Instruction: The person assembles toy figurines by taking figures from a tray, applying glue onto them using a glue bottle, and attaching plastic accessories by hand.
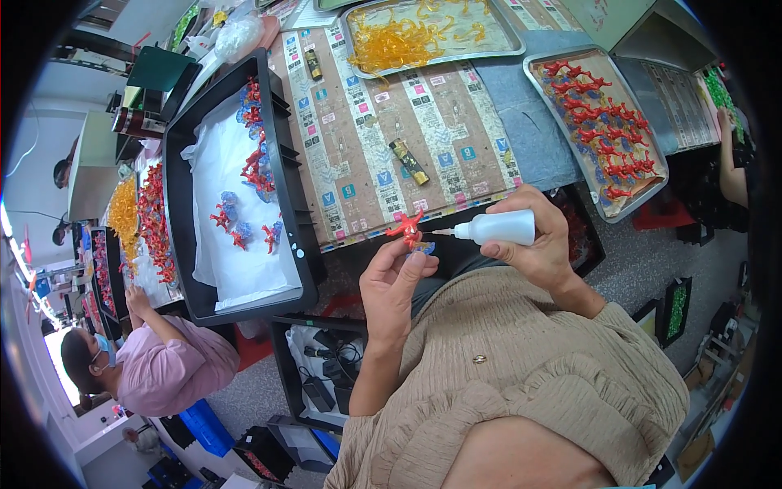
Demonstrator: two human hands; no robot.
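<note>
Between the thumb and fingers of my left hand [387,297] is a small red figurine [406,229] with a translucent blue base, raised in front of my body near the table's edge. My right hand [544,244] is closed round a white squeeze bottle [503,228], which lies nearly level and points left. Its thin nozzle tip reaches the figurine; whether it touches cannot be made out. To the left, a black tray [252,310] lined with white paper holds more red-and-blue figurines, some lined along its right side and several loose in the middle.
A metal tray [560,134] at right carries rows of red figurines. Yellow translucent pieces [395,45] lie in another tray at the back. Two dark lighters [409,162] rest on the patterned table covering [366,147]. A person in pink [163,367] works at the left.
</note>
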